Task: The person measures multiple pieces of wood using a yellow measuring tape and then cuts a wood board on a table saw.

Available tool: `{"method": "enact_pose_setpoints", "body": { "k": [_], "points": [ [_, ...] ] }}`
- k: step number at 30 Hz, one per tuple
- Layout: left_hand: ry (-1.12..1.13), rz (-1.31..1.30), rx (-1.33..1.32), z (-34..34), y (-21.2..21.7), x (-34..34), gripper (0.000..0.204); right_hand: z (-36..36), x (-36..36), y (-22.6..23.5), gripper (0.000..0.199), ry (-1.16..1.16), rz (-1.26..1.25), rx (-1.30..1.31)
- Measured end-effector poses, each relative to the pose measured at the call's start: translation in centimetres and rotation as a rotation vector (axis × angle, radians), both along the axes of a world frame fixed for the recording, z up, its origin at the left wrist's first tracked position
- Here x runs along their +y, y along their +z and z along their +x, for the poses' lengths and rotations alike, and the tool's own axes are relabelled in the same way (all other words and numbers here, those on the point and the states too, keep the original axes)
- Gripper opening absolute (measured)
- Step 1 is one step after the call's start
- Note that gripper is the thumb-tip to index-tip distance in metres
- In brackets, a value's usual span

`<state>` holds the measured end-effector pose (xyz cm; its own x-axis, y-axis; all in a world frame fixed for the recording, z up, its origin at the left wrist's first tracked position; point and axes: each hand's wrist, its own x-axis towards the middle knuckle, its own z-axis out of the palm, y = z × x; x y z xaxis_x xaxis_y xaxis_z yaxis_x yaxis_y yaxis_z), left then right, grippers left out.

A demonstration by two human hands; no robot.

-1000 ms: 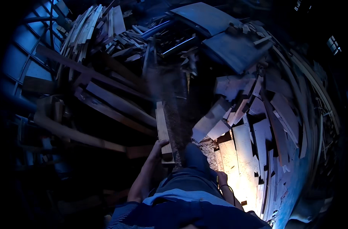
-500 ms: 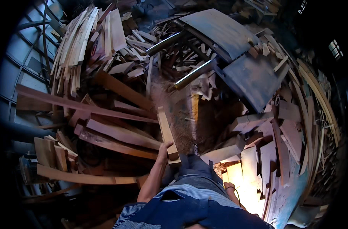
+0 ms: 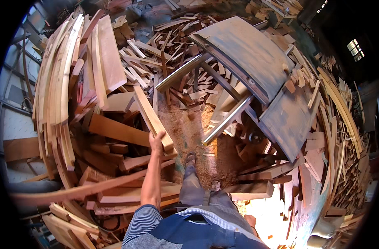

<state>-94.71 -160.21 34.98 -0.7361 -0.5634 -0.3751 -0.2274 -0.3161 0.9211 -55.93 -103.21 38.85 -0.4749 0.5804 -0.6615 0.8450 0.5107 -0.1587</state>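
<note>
While the left hand (image 3: pixel 157 142) grips a wooden beam (image 3: pixel 150 114) near its closer end, fingers wrapped about its side, the right hand (image 3: pixel 250 221) hangs low beside the person's body, next to a brightly lit patch; whether it holds anything cannot be told. The beam lies in front of the person, a little to the left, its far end slanting away toward the upper left. A striped sleeve (image 3: pixel 143 222) covers the upper part of the left arm.

Just right of the beam, a shoe (image 3: pixel 191 157) stands on a floor (image 3: pixel 188 129) strewn with sawdust. Left of the hand, a brown plank (image 3: pixel 119 129) lies among other timber, and a long curved board (image 3: pixel 90 187) runs out to the left, below that plank.

Ahead and to the right stands a grey, dusty counter (image 3: pixel 243 45), with small wood blocks (image 3: pixel 298 78) on its right part and a metal rail (image 3: pixel 227 120) jutting from its left side. Beyond the beam spreads a heap of offcuts (image 3: pixel 144 62). Tall pale boards (image 3: pixel 65 74) lean together at the far left, and a small window (image 3: pixel 355 50) glows at the upper right.
</note>
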Motion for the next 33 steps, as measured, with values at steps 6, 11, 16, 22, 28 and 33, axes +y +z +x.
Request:
{"method": "enact_pose_setpoints", "body": {
  "k": [6,11,16,22,28,33],
  "points": [
    [0.245,-0.121,0.163,-19.0,-5.3,-12.9,0.077,2.5,-0.3,-0.1,0.04,-0.027,0.136,-0.227],
    [0.212,-0.553,-0.151,-17.0,-10.5,-12.0,0.096,6.4,-1.9,2.4,0.036,0.001,0.189,-0.29],
    [-0.047,-0.184,-0.369,1.2,-17.9,2.4,0.058,8.6,-10.6,1.6,0.041,-0.283,0.13,-0.155],
    [-1.331,-0.457,-0.279,12.3,-9.4,19.9,0.049,13.8,-16.7,-2.0,0.031,-0.48,0.181,0.087],
    [-1.997,-0.614,0.141,15.8,-2.2,30.0,0.065,15.9,-18.0,0.8,0.018,-1.009,-0.03,0.656],
    [-2.226,-0.104,-0.018,25.5,3.6,37.6,0.047,17.4,-14.6,7.2,0.032,-1.313,-0.255,0.95]
  ]
}}
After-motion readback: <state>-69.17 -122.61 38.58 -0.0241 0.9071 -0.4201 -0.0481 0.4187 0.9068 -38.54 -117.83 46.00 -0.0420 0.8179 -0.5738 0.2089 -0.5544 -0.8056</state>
